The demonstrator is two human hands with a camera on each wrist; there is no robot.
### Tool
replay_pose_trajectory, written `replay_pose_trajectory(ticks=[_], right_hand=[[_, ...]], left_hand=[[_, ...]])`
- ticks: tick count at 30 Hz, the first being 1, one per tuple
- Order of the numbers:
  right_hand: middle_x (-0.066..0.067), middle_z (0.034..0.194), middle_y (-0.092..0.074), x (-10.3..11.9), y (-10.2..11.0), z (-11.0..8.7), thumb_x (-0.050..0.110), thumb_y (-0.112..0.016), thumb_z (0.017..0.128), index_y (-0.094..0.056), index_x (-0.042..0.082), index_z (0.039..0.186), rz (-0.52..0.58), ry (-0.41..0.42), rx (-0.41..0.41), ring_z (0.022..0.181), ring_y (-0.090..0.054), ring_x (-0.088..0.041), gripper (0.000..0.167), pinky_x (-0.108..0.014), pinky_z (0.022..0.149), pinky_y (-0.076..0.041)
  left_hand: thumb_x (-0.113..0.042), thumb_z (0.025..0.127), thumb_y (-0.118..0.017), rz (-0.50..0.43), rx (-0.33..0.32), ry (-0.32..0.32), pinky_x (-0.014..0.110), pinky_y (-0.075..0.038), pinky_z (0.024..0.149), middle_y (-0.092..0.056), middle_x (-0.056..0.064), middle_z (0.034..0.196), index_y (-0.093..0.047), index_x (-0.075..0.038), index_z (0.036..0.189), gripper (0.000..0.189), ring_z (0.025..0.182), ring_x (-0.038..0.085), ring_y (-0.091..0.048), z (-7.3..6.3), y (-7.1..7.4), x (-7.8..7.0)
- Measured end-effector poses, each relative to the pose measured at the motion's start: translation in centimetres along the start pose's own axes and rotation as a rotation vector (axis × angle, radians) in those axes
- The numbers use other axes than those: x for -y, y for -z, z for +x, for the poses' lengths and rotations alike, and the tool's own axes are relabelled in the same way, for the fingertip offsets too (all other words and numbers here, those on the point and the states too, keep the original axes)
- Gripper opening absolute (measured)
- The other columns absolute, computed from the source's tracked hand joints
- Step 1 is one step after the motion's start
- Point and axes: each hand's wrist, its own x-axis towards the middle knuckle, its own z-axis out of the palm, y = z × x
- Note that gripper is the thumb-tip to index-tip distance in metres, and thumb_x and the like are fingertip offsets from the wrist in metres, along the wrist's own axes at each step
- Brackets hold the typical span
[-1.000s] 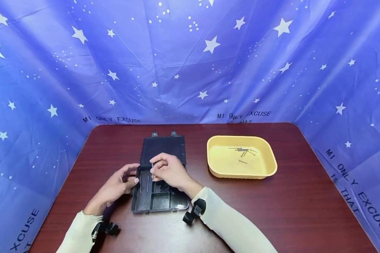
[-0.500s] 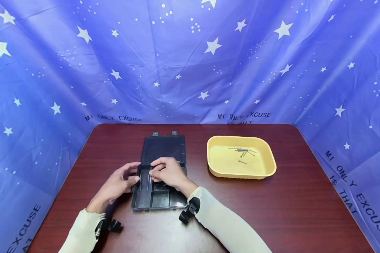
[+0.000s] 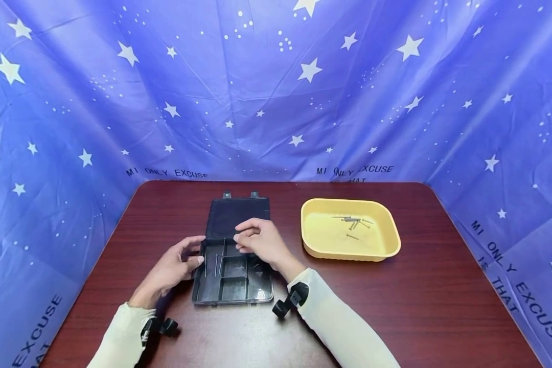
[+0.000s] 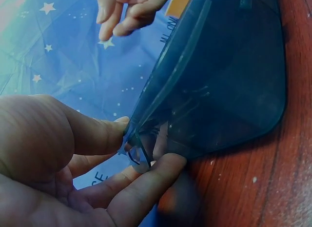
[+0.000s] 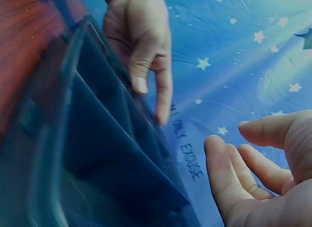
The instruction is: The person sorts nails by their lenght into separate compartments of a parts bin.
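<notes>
A black plastic compartment box (image 3: 210, 292) lies with its lid (image 3: 239, 214) folded back. My left hand (image 3: 169, 268) grips the box's left edge, thumb and fingertips pinching the wall near the hinge in the left wrist view. Thin metal nails (image 3: 216, 266) lie lengthwise in the long left compartment. Over the upper right of the box hovers my right hand (image 3: 268, 244). Its thumb and fingers stand apart with nothing between them, as the right hand (image 5: 287, 193) shows in the right wrist view.
To the right of the box stands a yellow plastic tray (image 3: 349, 249) with several loose nails (image 3: 359, 222) inside. A starry blue cloth (image 3: 276, 92) hangs behind and beside the dark red wooden table (image 3: 432, 306).
My right hand lowered a nail into the long left compartment, let go of it, and moved right and away, now holding nothing. The left hand has kept its grip on the box edge.
</notes>
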Motion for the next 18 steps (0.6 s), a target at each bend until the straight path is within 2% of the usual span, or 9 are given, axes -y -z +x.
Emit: replay_pose_trajectory(ticks=[8, 15, 18], right_hand=[[-0.039, 0.111, -0.069, 1.3, 3.4, -0.6, -0.001, -0.073, 0.095, -0.067, -0.007, 0.123, 0.008, 0.027, -0.033, 0.078, -0.074, -0.015, 0.029, -0.036, 0.077, -0.065], [-0.031, 0.111, -0.072, 1.7, 7.5, -2.2, 0.001, -0.073, 0.096, -0.064, -0.010, 0.128, -0.029, 0.044, -0.066, 0.087, -0.076, -0.024, 0.035, -0.060, 0.092, -0.059], [-0.030, 0.109, -0.072, 1.7, 9.8, -2.8, 0.001, -0.074, 0.096, -0.063, -0.011, 0.128, -0.052, 0.059, -0.102, 0.090, -0.077, -0.027, 0.036, -0.061, 0.094, -0.058]], left_hand=[[0.002, 0.104, -0.060, 0.028, -0.006, -0.006, 0.038, -0.061, 0.079, -0.047, 0.031, 0.151, -0.043, -0.009, 0.158, 0.058, 0.109, 0.022, -0.065, 0.2, -0.1, -0.1], [0.003, 0.103, -0.062, 0.029, -0.013, -0.003, 0.040, -0.062, 0.080, -0.045, 0.032, 0.150, -0.044, -0.008, 0.157, 0.058, 0.108, 0.022, -0.063, 0.0, -0.2, 0.1], [0.004, 0.103, -0.061, 0.015, -0.012, 0.000, 0.040, -0.062, 0.080, -0.045, 0.032, 0.150, -0.044, -0.007, 0.157, 0.058, 0.107, 0.020, -0.063, -0.1, -0.2, 0.0]])
